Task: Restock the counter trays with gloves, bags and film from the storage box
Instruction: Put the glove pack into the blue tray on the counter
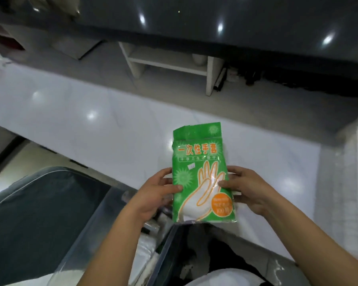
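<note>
directly below the grip, nearest the camera, the clear storage box (99,219) is seen with pale wrapped goods (145,250) inside; what they are cannot be told. to the left of the grip and lower, a dark rimmed panel (39,203) is seen, possibly the box's lid.

above the box, a green glove packet (201,174) is held upright, its printed face turned to the camera. it is pinched at its lower half from both sides: the left hand (155,195) is closed on the left edge with the thumb laid across the front, and the right hand (248,190) is closed on the right edge in the same way, the other fingers being curled behind. the packet is carried clear of the box and touches nothing else.

beyond the grip the white counter (91,112) is spread. to the right of the grip, near but apart, the wall of a white slatted tray (355,182) is seen at the frame's edge. well beyond the grip a small white shelf (167,60) is stood on the counter under a dark ledge.

the step in hand is judged to be the carrying of gloves from box to tray. for the next move, the packet would probably need to be swung rightward over the tray wall, lowered flat, and released. its film is slippery and limp, so a two-sided pinch should be kept until it is laid down.
</note>
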The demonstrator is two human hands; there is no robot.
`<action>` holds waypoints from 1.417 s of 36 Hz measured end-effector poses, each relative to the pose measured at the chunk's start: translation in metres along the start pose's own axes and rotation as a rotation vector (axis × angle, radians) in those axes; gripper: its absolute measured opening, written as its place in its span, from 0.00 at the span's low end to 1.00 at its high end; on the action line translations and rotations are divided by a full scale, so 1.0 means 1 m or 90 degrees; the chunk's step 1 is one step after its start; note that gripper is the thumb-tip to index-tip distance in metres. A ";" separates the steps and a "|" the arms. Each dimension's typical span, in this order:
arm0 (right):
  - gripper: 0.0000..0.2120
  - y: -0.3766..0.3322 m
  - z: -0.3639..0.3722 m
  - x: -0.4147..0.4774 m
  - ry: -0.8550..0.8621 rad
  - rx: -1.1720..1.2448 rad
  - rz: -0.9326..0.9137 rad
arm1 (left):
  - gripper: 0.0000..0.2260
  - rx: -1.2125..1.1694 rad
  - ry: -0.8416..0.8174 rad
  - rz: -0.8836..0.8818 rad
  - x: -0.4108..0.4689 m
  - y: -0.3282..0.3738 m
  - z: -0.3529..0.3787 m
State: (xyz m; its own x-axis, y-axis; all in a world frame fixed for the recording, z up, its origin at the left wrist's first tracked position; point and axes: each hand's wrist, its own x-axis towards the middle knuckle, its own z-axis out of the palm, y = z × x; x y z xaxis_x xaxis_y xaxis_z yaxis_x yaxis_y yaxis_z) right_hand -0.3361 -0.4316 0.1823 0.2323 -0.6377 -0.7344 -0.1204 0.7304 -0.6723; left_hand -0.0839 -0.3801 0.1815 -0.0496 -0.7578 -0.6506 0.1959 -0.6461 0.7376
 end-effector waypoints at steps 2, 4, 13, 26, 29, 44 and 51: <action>0.19 0.013 -0.002 -0.028 0.002 0.018 -0.031 | 0.23 -0.015 -0.042 0.021 -0.016 -0.013 0.003; 0.19 0.028 -0.002 -0.059 0.011 0.045 -0.056 | 0.25 -0.017 -0.092 0.032 -0.031 -0.025 0.007; 0.26 0.117 -0.016 -0.189 0.129 0.162 -0.167 | 0.27 -0.011 -0.299 0.027 -0.073 -0.069 0.054; 0.19 0.194 -0.092 -0.322 0.276 0.219 -0.274 | 0.32 0.104 -0.423 0.121 -0.139 -0.107 0.194; 0.16 0.214 -0.121 -0.340 0.280 0.216 -0.271 | 0.33 0.120 -0.422 0.145 -0.152 -0.121 0.230; 0.17 0.288 -0.330 -0.457 0.273 0.186 -0.315 | 0.32 0.114 -0.433 0.221 -0.205 -0.222 0.457; 0.16 0.265 -0.384 -0.463 0.255 0.182 -0.360 | 0.33 0.132 -0.403 0.228 -0.196 -0.207 0.506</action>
State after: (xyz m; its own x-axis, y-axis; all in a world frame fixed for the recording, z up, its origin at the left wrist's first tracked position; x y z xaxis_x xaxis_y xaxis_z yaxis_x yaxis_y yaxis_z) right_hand -0.8458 -0.0361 0.3084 -0.1906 -0.9351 -0.2986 0.1809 0.2655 -0.9470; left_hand -0.6105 -0.1435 0.2475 -0.5831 -0.7915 -0.1834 0.1210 -0.3078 0.9437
